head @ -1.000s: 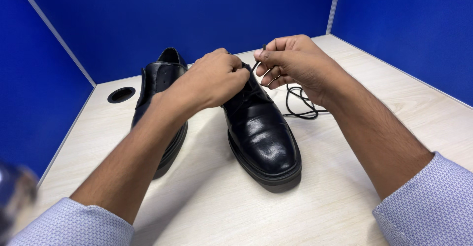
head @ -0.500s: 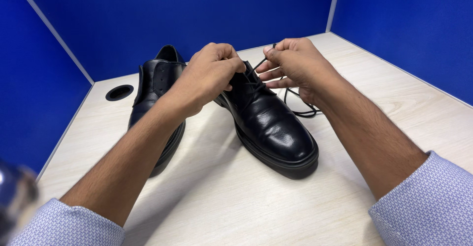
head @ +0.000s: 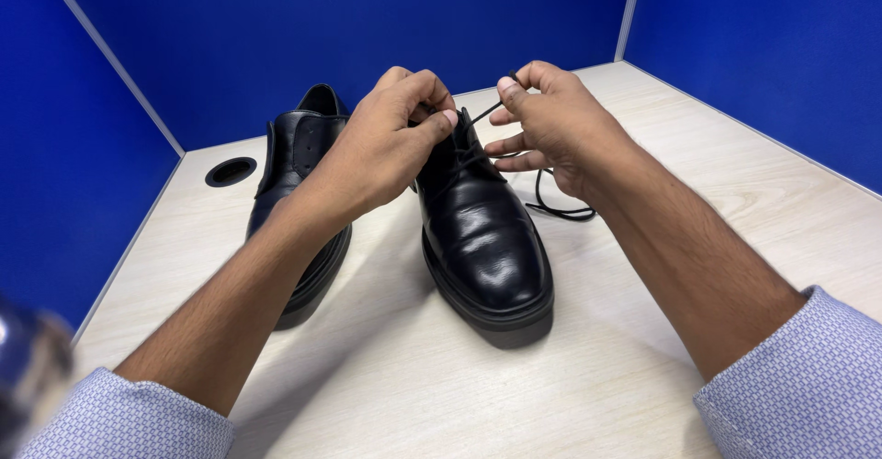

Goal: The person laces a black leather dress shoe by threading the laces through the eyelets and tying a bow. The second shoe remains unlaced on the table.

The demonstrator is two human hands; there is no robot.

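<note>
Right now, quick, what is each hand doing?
Left hand: closed, gripping the top of the shoe.
Right hand: pinching the lace, pulled taut.

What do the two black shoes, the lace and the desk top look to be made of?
Both the shoe being laced and the other shoe look like polished leather or a look-alike: glossy, with bright highlights on the toe. The lace, pinched by the right hand, seems a thin round cord, probably waxed. The desk top appears to be pale wood-grain laminate, matte.
</note>
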